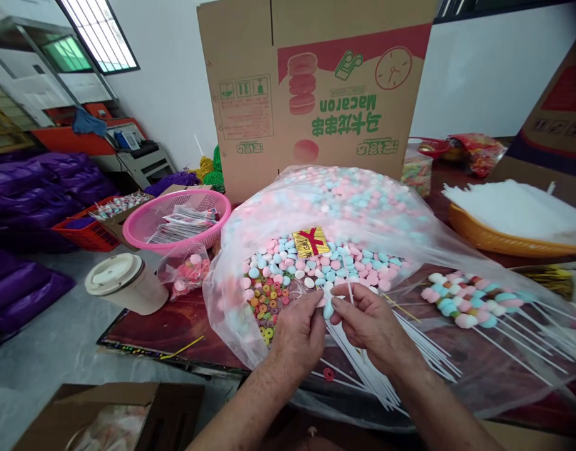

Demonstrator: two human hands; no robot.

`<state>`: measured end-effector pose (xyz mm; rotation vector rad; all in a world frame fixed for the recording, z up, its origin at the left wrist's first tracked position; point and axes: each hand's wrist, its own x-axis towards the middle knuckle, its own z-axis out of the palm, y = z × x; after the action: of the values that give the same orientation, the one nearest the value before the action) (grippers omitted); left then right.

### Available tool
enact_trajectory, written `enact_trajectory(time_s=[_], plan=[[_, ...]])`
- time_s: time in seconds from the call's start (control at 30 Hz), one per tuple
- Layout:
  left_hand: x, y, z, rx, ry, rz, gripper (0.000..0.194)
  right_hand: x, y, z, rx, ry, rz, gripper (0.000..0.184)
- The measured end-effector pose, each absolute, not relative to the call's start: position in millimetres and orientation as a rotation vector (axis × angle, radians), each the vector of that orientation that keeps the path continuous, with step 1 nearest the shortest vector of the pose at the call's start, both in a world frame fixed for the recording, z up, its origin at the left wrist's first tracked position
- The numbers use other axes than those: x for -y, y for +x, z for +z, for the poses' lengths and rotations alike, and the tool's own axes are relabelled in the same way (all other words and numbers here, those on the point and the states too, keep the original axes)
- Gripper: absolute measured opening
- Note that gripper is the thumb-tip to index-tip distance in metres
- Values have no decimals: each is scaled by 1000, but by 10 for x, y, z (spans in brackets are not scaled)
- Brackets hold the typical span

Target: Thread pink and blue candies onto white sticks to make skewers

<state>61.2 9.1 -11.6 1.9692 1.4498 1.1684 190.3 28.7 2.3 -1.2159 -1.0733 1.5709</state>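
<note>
My left hand pinches small marshmallow candies, white and pale blue, between thumb and fingertips. Close beside it, my right hand has thumb and forefinger closed on a thin white stick at the same candies. Whether the stick passes through them is hard to tell. Behind the hands, pink, blue and white candies spill from a large clear plastic bag. Small colourful cereal rings lie left of the fingers. Under my right hand is a bundle of white sticks.
Finished-looking candy skewers lie on plastic at the right. A gold packet rests on the candies. To the left are a lidded paper cup and a pink basket. A cardboard box stands behind; an orange basket is at far right.
</note>
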Motion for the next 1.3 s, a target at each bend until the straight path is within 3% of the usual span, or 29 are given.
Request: enact_trajectory(time_s=[0.3, 0.5, 0.7, 0.9, 1.07, 1.3], plan=[[3, 564, -191, -1293, 1214, 1319, 28, -186, 1802, 15, 879, -1115, 1704, 35], [61, 491, -217, -1340, 1543, 1342, 30, -191, 1779, -21, 727, -1050, 1845, 38], [99, 460, -221, -1265, 1854, 1375, 23, -164, 1756, -46, 835, -1069, 1774, 37], [125, 542, -124, -1111, 923, 1343, 52, -158, 1814, -62, 987, -988, 1745, 28], [85, 472, -18, -1018, 921, 1085, 31, -139, 1844, -45, 1106, -989, 1670, 23], [56, 403, -96, -1001, 684, 1162, 35, -137, 1836, -79, 1134, -977, 1755, 25]])
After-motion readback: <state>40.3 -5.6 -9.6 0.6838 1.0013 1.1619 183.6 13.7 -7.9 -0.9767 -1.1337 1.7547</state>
